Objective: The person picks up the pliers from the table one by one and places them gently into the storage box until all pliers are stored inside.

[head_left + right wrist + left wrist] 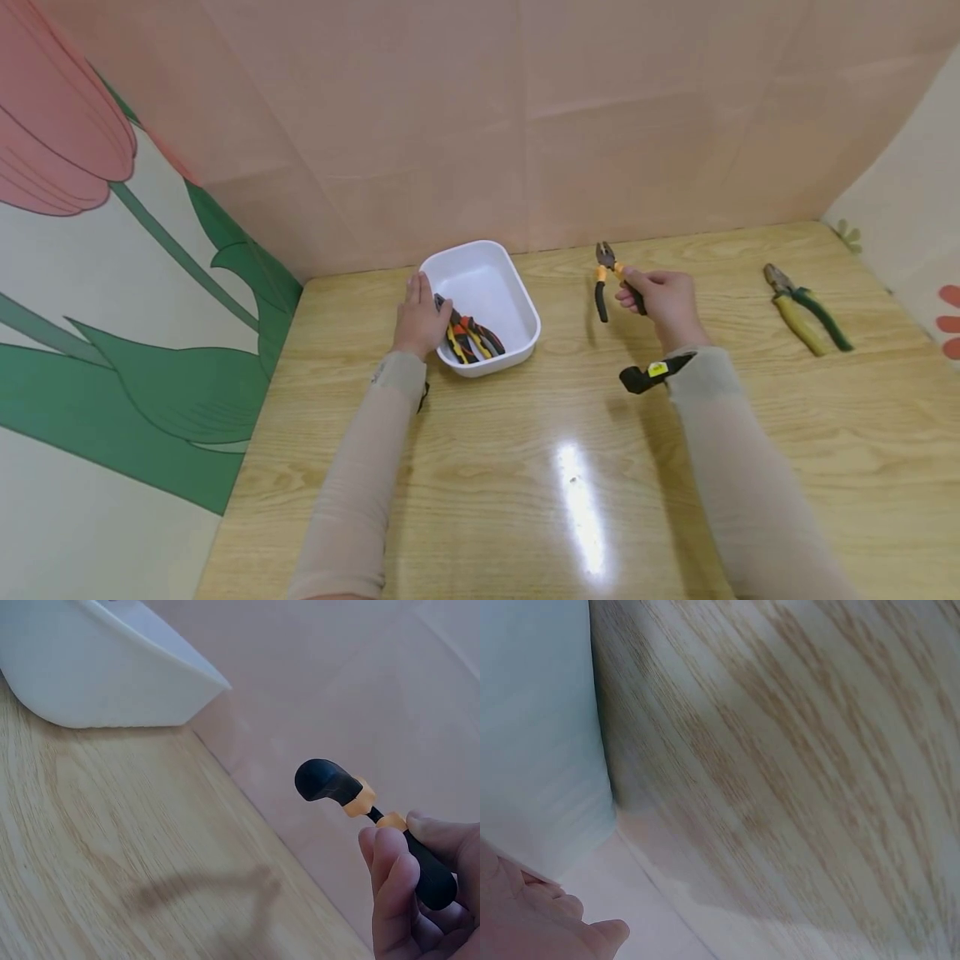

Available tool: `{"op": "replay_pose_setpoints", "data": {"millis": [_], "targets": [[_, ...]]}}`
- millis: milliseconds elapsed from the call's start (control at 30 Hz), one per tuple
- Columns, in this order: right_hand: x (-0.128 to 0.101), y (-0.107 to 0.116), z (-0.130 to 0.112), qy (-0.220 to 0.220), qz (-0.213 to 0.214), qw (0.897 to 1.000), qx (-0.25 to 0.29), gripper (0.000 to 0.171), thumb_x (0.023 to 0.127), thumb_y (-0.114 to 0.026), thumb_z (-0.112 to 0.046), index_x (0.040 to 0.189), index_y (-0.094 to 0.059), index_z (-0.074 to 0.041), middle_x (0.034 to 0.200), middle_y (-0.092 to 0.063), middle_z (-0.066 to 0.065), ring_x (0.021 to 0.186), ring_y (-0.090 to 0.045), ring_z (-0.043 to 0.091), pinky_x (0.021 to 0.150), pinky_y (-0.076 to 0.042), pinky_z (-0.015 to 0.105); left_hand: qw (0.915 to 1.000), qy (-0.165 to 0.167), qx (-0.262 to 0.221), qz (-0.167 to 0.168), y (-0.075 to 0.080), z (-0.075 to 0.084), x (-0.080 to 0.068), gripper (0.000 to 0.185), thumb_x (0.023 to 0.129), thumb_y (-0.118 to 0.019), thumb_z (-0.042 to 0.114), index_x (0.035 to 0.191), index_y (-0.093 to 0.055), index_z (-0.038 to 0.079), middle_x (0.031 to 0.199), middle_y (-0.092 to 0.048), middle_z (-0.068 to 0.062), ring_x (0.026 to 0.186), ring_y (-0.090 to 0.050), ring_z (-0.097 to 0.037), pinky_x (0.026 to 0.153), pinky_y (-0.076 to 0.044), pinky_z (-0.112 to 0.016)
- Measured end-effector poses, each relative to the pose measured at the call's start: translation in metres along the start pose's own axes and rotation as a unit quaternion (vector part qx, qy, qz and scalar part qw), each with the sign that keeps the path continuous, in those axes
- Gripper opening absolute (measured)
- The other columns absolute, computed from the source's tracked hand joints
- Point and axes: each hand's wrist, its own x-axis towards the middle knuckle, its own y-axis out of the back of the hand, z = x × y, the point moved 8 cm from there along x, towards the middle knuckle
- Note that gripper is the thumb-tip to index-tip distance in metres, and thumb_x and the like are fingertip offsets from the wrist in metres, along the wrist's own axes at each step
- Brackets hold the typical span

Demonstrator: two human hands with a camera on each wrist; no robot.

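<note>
My left hand point(422, 321) holds the left side of a white plastic box point(528, 312), its thumb over the rim. Inside the box, several pliers point(474, 337) with red, black and yellow handles lie together near its front left corner, partly hidden by that hand. In the left wrist view the box wall point(540, 735) rises beside the fingers. To the right of the box, my right hand point(663, 304) grips one black handle of combination pliers point(606, 254) with orange collars. These pliers are raised above the table with jaws pointing away and handles spread.
Another pair of pliers point(798, 321), with one yellow and one green handle, lies on the wooden table point(510, 483) at the right. A pink-covered wall point(525, 125) runs along the back edge. A painted wall point(187, 367) borders the left side.
</note>
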Motion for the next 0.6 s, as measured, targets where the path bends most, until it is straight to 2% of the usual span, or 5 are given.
{"op": "replay_pose_setpoints", "data": {"millis": [367, 600], "targets": [[-0.002, -0.018, -0.003, 0.01, -0.003, 1.0, -0.012, 0.037, 0.1, -0.065, -0.033, 0.106, -0.069, 0.003, 0.074, -0.072, -0.002, 0.067, -0.069, 0.008, 0.063, -0.057, 0.018, 1.0, -0.002, 0.005, 0.003, 0.0, 0.001, 0.0, 0.078, 0.108, -0.039, 0.043, 0.161, 0.0, 0.001, 0.17, 0.001, -0.017, 0.156, 0.002, -0.029, 0.125, -0.011, -0.053], [-0.003, -0.03, -0.005, 0.017, -0.012, 1.0, -0.004, 0.037, 0.1, -0.066, -0.031, 0.105, -0.068, 0.005, 0.073, -0.072, -0.001, 0.067, -0.069, 0.01, 0.061, -0.057, 0.019, 0.9999, 0.012, 0.002, -0.007, -0.003, -0.001, 0.002, 0.079, 0.107, -0.038, 0.045, 0.162, 0.003, 0.004, 0.17, 0.005, -0.014, 0.156, 0.004, -0.027, 0.126, -0.009, -0.051]]}}
